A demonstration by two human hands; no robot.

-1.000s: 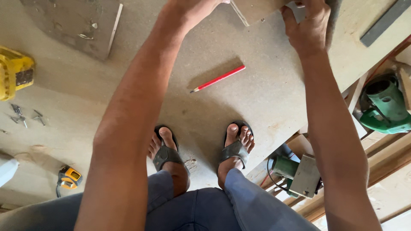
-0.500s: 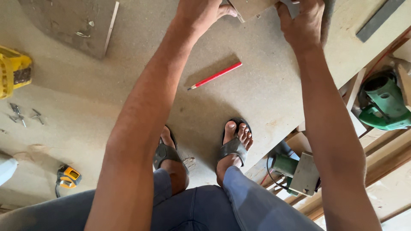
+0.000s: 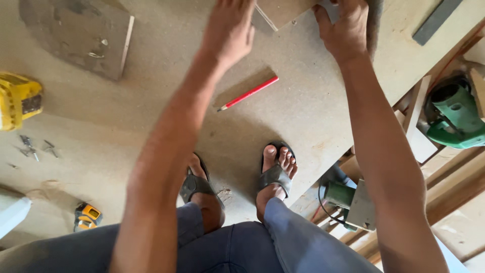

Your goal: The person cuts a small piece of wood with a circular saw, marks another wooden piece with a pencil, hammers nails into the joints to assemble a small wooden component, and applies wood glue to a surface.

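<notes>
The person squats on a large brown board (image 3: 151, 116) lying flat, both sandalled feet planted on it. The left hand (image 3: 230, 30) lies with fingers together and flat on the near edge of a small wooden piece (image 3: 283, 10) at the top of the view. The right hand (image 3: 343, 25) grips the same piece's right side, thumb out toward the left hand, fingers curled over something grey that is mostly cut off by the frame. Just below the wooden piece, between the forearms, a red pencil (image 3: 248, 93) lies slantwise on the board, touched by neither hand. Well left of the pencil rests a flat offcut panel (image 3: 76, 35), and farther left a yellow power tool (image 3: 17, 98). Loose screws (image 3: 30, 146) lie below that tool. Right of the pencil, off the board's edge, sits a green power tool (image 3: 454, 116).
</notes>
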